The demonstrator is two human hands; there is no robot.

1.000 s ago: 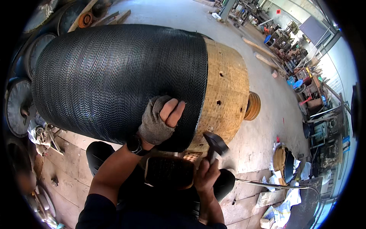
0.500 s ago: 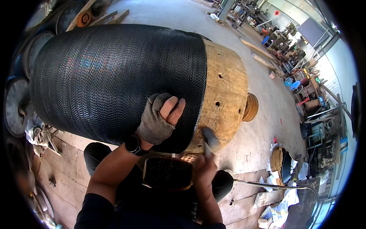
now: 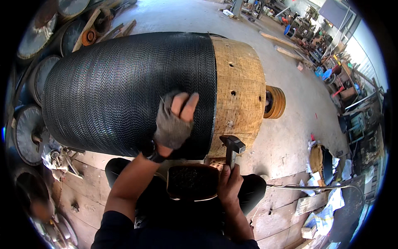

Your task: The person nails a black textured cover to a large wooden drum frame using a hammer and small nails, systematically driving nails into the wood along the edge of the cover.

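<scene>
Concrete workshop floor spreads under everything, with worn planks along its near edge. Nearest the camera, a shallow dark tray of small black pieces rests on the person's lap. Just right of it the right hand is clenched around the handle of a hammer. The handle runs up out of the fist, nearly upright and tilted slightly away from the person, so the hammer's long axis points toward the drum. Its dark head sits directly above the hand, lying crosswise and close against the lower edge of the bare wood.

Beyond the tray, the left hand wears a grey fingerless glove and presses flat on the black woven covering, fingers together and pointing up. It grips nothing. It lies just left of the covering's right edge, up and to the left of the hammer head.

That covering wraps most of a large wooden drum, which lies on its side with its long axis running left to right. The right end is bare wood with a few holes. A ribbed orange hub sticks out of that end.

Round metal discs lean along the left side. Farther off, at the far right corner, benches and clutter crowd the floor.
</scene>
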